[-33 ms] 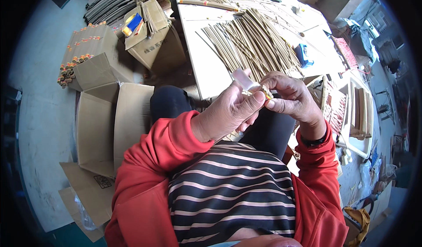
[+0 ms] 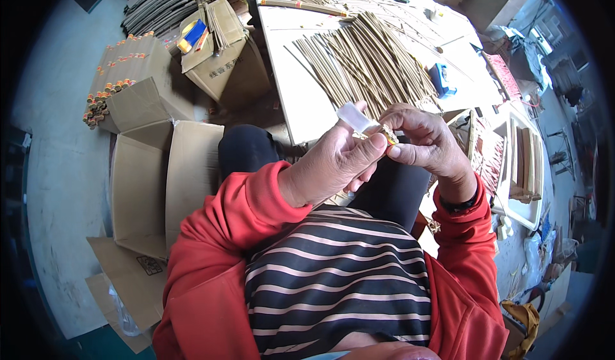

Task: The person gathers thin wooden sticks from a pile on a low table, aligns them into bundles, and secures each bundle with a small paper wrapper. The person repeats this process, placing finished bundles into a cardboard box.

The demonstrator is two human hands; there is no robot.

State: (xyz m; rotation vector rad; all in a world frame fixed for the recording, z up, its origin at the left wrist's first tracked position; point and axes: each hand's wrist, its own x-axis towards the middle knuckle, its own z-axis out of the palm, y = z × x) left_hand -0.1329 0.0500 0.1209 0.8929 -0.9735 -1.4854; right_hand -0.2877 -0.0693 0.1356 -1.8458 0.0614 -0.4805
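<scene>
Over the near edge of the table, my hands meet around a small item. My left hand (image 2: 330, 167) is closed, with a frosted, translucent plastic piece (image 2: 354, 117) sticking up past its fingers. Its thumb presses against a small yellow-and-red banded piece (image 2: 390, 138), whose full shape is hidden by the fingers. From the other side my right hand (image 2: 428, 141) pinches that banded piece between thumb and fingers. Just beyond the hands, many thin brown sticks (image 2: 378, 58), which look like incense, lie spread on the white table (image 2: 285, 71).
An open cardboard box (image 2: 192, 167) stands at my left. Behind it, bundled sticks with red-orange bands (image 2: 125, 62) are stacked beside another carton (image 2: 234, 78). A blue item (image 2: 442, 81) sits on the table's right side. At my right, a white tray (image 2: 535, 214) holds brown sticks.
The translucent piece is turned slightly and shows a broader face. Otherwise both hands keep nearly the same place and grip.
</scene>
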